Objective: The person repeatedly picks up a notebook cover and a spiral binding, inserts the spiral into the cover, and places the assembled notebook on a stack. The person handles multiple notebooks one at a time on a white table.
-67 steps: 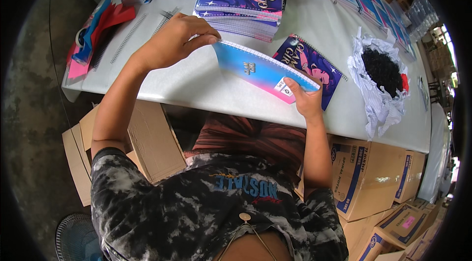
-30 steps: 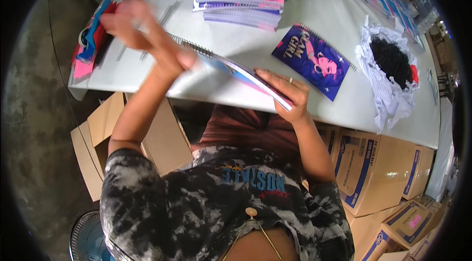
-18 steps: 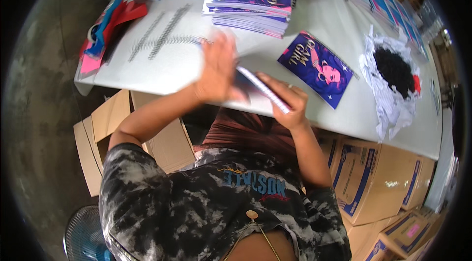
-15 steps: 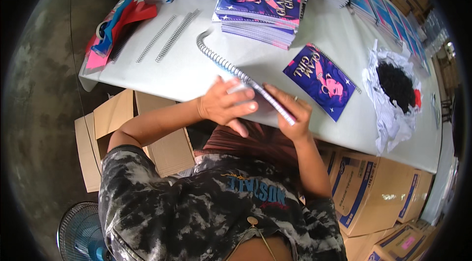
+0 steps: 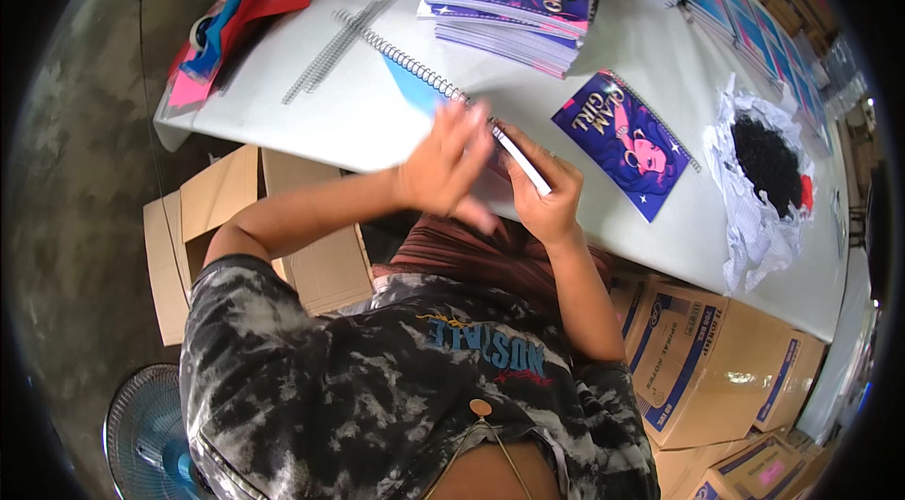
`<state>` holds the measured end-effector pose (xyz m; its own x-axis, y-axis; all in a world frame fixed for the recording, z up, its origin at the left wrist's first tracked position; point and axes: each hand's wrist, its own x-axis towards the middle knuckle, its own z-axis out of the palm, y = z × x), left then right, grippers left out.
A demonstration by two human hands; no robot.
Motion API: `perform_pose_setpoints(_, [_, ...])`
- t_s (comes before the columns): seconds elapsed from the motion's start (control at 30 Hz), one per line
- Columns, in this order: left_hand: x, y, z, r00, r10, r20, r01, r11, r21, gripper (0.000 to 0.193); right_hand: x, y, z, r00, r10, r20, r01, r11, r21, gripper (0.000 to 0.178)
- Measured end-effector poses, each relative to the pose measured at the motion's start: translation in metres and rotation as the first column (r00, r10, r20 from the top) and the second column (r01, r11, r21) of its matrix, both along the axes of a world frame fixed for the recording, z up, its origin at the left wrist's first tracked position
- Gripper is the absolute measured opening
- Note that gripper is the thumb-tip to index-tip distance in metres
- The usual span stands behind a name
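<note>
My right hand (image 5: pixel 550 196) grips a small notebook (image 5: pixel 523 161) by its near end, with the white page edges facing up. A long metal spiral coil (image 5: pixel 415 66) runs along the notebook's edge and stretches toward the far left, beyond my hands. Below the coil a light blue sheet or cover (image 5: pixel 408 87) shows. Close against the coil is my left hand (image 5: pixel 448 161), blurred by motion, its fingers apart and holding nothing visible. To the right lies a purple spiral notebook (image 5: pixel 624 144) with an illustrated cover.
Loose spiral coils (image 5: pixel 330 57) lie at the left, near red and blue material (image 5: pixel 231 24) with a tape roll. A stack of purple notebooks (image 5: pixel 509 5) stands at the back. Crumpled white wrapping (image 5: pixel 745 236) holds black tangled material (image 5: pixel 765 165). Cardboard boxes (image 5: pixel 702 359) sit below the table.
My left hand has moved up and right along the coil, its fingers more raised. The notebook has turned, and the blue sheet shows more plainly. The view has shifted slightly.
</note>
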<state>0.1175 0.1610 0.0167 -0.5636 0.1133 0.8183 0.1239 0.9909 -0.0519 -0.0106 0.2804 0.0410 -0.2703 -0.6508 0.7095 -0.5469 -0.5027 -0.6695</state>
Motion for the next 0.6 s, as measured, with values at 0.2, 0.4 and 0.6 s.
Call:
perform_pose_setpoints(0.2, [-0.025, -0.02, 0.044, 0.984, 0.041, -0.175, -0.041, 0.999, 0.004, 0.089, 0.004, -0.004, 0.002, 0.989, 0.012, -0.148, -0.014, 1.0, -0.009, 0.05])
perform_pose_setpoints(0.4, [0.004, -0.009, 0.006, 0.969, -0.207, 0.132, 0.225, 0.964, -0.142, 0.079, 0.001, 0.001, 0.003, 0.997, 0.046, 0.063, -0.048, 0.998, 0.04, 0.052])
perform_pose_setpoints(0.6, [-0.004, 0.022, -0.003, 0.941, -0.229, 0.249, 0.236, 0.972, 0.005, 0.093, -0.006, 0.0, 0.001, 0.993, 0.014, 0.12, -0.018, 0.999, 0.031, 0.051])
